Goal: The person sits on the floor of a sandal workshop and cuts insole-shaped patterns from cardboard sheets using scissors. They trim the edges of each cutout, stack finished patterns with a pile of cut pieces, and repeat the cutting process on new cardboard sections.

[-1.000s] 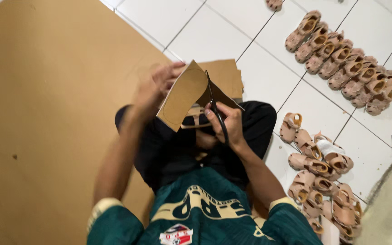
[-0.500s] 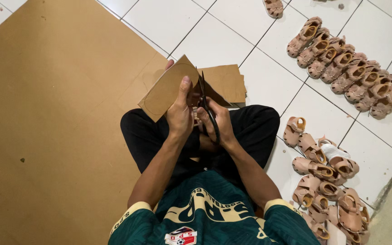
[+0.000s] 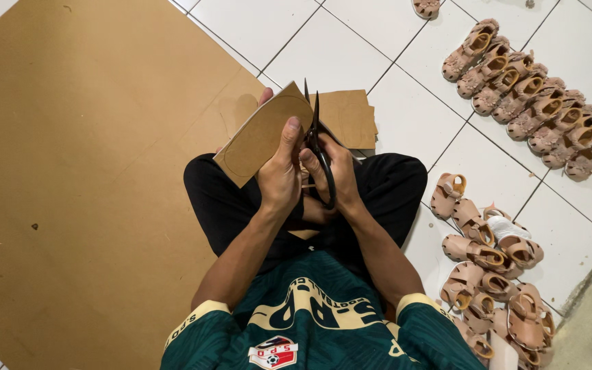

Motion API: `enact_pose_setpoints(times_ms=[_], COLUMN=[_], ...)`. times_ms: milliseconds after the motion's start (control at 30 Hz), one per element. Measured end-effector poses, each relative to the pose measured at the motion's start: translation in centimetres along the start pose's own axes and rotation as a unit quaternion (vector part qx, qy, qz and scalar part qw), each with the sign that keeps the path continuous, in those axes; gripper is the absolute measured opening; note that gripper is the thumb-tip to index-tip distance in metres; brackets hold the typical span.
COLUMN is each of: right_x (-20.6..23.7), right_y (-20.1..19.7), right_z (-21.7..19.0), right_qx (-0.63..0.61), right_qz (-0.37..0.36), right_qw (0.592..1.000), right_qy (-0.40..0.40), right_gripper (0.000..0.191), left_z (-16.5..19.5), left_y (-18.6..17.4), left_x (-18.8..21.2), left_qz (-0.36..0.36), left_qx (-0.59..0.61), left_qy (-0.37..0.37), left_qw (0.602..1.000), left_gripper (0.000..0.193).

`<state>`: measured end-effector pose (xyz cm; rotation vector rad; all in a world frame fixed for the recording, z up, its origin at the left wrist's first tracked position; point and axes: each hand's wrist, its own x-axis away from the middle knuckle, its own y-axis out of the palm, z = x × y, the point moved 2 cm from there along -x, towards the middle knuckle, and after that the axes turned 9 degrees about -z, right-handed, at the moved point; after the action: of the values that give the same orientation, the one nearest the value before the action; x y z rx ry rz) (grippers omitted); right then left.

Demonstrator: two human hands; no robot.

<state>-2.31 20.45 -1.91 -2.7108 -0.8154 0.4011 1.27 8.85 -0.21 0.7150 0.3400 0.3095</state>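
I sit cross-legged on a tiled floor. My left hand [image 3: 279, 175] grips a brown cardboard piece [image 3: 258, 133] with a curved sole outline drawn on it, thumb on top near its right edge. My right hand [image 3: 334, 175] holds black scissors [image 3: 316, 147] by their loop handles, blades pointing up and away beside the cardboard's right edge. Both hands are close together above my lap. A small cardboard scrap [image 3: 304, 233] lies on my black trousers.
A large brown cardboard sheet [image 3: 70, 178] covers the floor on my left. A smaller cardboard stack [image 3: 347, 116] lies ahead of my knees. Rows of tan sandals [image 3: 529, 96] line the far right, and more sandals [image 3: 488, 267] are piled by my right knee.
The cardboard piece has come down from a raised, folded-looking position to lie flatter in my left hand. My left hand shifted from its far edge to its near right edge, beside the scissors.
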Motion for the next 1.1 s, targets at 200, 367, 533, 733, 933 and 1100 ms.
enact_pose_setpoints(times_ms=[200, 367, 533, 733, 933, 1100], right_x=[0.0, 0.4, 0.5, 0.7, 1.0, 1.2], right_y=[-0.2, -0.4, -0.6, -0.7, -0.9, -1.1], right_z=[-0.5, -0.3, -0.3, -0.9, -1.3, -1.2], right_qx=[-0.012, -0.028, -0.043, -0.062, -0.059, -0.041], right_qz=[0.005, 0.006, 0.002, 0.0, 0.005, 0.006], right_qw=[0.999, 1.0, 0.999, 0.998, 0.998, 0.999], right_qy=[-0.034, 0.012, 0.0, 0.0, -0.005, 0.005], right_gripper=[0.063, 0.058, 0.057, 0.056, 0.056, 0.051], left_z=[0.3, 0.9, 1.1, 0.9, 1.1, 1.7], left_y=[0.2, 0.1, -0.2, -0.7, -1.0, -1.1], left_x=[0.2, 0.1, -0.1, -0.5, -0.8, -1.1], left_qz=[-0.023, -0.034, -0.051, -0.063, -0.081, -0.106], left_qx=[-0.011, 0.006, 0.013, 0.009, -0.01, -0.002], left_qy=[-0.009, -0.041, -0.062, -0.077, -0.086, -0.096], left_qw=[1.0, 0.999, 0.997, 0.995, 0.993, 0.99], left_gripper=[0.065, 0.068, 0.07, 0.073, 0.072, 0.073])
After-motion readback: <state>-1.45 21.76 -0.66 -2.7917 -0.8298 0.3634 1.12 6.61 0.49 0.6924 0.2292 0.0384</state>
